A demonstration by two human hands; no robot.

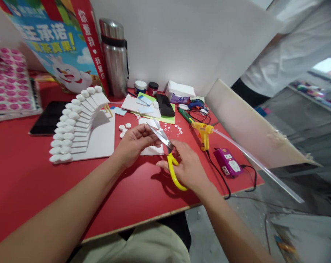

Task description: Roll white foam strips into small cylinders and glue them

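Note:
My right hand [187, 166] grips yellow-handled scissors [169, 155], blades open and pointing up-left over a white foam sheet [152, 149]. My left hand [134, 142] rests just left of the blades with its fingers curled, pinching a small white piece I can barely see near the blade tips. Small white offcuts [171, 128] lie scattered beyond the scissors. Three white round foam discs [124, 129] sit to the left of my left hand. A white foam model of stepped strips topped with rounded pieces [76, 122] stands on a white board at the left.
A yellow glue gun [204, 133] and a purple power strip [228, 162] lie right of my hands on the red table [31, 171]. A steel flask [114, 54], small jars, a black phone [49, 117], a colourful poster and a sticker tray stand behind. Another person stands at the far right.

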